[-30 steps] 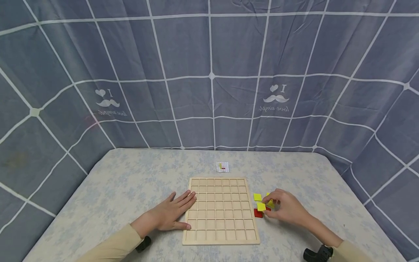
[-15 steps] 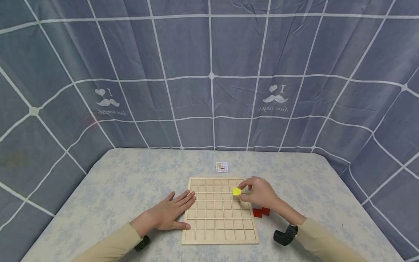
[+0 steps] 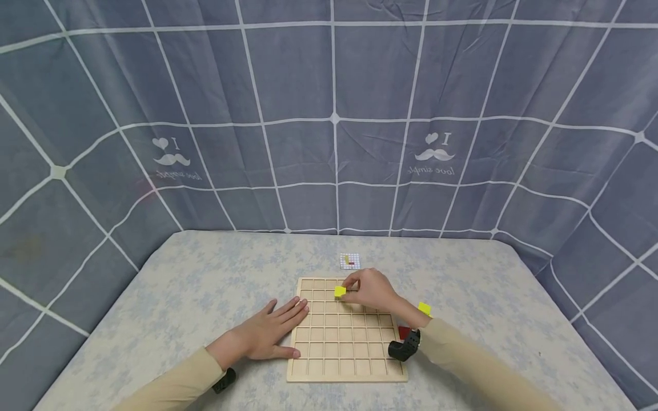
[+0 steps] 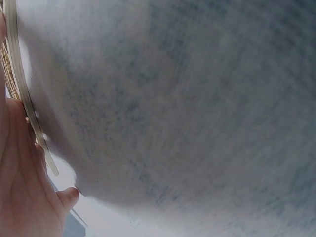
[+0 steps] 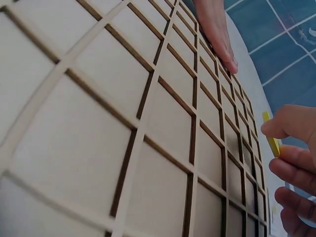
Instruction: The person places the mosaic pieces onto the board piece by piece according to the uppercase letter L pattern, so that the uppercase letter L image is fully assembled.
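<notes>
A wooden grid board (image 3: 345,350) with raised dividers lies on the table. My left hand (image 3: 267,333) rests flat at its left side, fingers straight over the edge and thumb at the lower left. In the left wrist view, part of my left hand (image 4: 24,182) shows beside the board's edge. Over the board's far rows, my right hand (image 3: 374,290) pinches a square yellow tile (image 3: 340,291). The right wrist view has the tile (image 5: 271,136) on edge between thumb and finger, apart from the board. The cells I can see hold no tiles.
Right of the board lie a loose yellow tile (image 3: 424,309) and a red tile (image 3: 404,332), partly hidden by my right arm and wrist camera. A small printed grid card (image 3: 350,261) lies beyond the board. A grey checked curtain (image 3: 298,154) hangs behind the table.
My right hand took a yellow tile from the pile at the right and carried it left over the board to its far middle. My left hand has stayed in place.
</notes>
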The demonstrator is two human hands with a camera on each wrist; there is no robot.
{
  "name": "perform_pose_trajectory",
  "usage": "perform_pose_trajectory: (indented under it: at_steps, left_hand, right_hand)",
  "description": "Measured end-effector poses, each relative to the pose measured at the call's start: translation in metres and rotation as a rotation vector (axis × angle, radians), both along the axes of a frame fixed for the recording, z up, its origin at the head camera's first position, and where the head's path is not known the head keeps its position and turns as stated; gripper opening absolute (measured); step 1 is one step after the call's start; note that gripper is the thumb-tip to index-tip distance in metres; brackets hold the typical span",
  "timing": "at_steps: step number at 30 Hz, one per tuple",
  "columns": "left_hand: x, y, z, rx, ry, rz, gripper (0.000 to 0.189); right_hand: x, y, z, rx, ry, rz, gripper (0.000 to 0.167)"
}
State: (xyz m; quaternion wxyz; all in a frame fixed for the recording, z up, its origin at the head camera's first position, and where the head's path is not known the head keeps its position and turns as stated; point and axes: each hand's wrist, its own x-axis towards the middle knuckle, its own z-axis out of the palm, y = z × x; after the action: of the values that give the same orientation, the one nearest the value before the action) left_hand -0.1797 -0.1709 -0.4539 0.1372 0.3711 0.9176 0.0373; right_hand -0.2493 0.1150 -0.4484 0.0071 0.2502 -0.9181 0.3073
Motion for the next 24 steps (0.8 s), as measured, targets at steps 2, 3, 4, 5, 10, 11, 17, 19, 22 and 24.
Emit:
perform_pose_trajectory:
  at_steps: [2,3,4,5,10,11,17,19,22,24]
  left_hand:
    - [0.000,0.000,0.000,-0.002,0.003,0.001,0.088]
    - [0.000,0.000,0.000,-0.003,0.004,0.001,0.088]
    - [0.000,0.000,0.000,-0.005,0.004,0.002,0.088]
    - [0.000,0.000,0.000,-0.007,0.003,0.003,0.088]
    - [0.000,0.001,0.000,-0.010,-0.002,0.005,0.088]
    - [0.000,0.001,0.000,-0.010,-0.004,0.006,0.088]
    - [0.001,0.002,0.003,-0.009,-0.008,0.006,0.087]
    - [0.001,0.002,0.004,-0.009,-0.008,0.007,0.087]
    - [0.001,0.002,0.006,-0.008,-0.006,0.008,0.087]
    - [0.001,0.002,0.007,-0.007,-0.004,0.008,0.088]
  right_hand:
    - [-0.002,-0.006,-0.002,0.022,0.004,-0.001,0.021]
    - [-0.003,-0.008,-0.002,0.036,0.010,-0.002,0.021]
    - [-0.003,-0.011,-0.003,0.051,0.013,-0.005,0.022]
    - [-0.004,-0.013,-0.004,0.063,0.019,-0.007,0.022]
    - [-0.007,-0.019,-0.007,0.092,0.022,-0.002,0.022]
    - [-0.007,-0.019,-0.007,0.093,0.022,0.001,0.022]
    - [-0.008,-0.020,-0.008,0.088,-0.020,-0.008,0.022]
    - [-0.009,-0.020,-0.007,0.086,-0.036,-0.008,0.022]
    - [-0.009,-0.020,-0.007,0.085,-0.048,0.001,0.022]
    - [-0.010,-0.020,-0.007,0.089,-0.050,0.008,0.022]
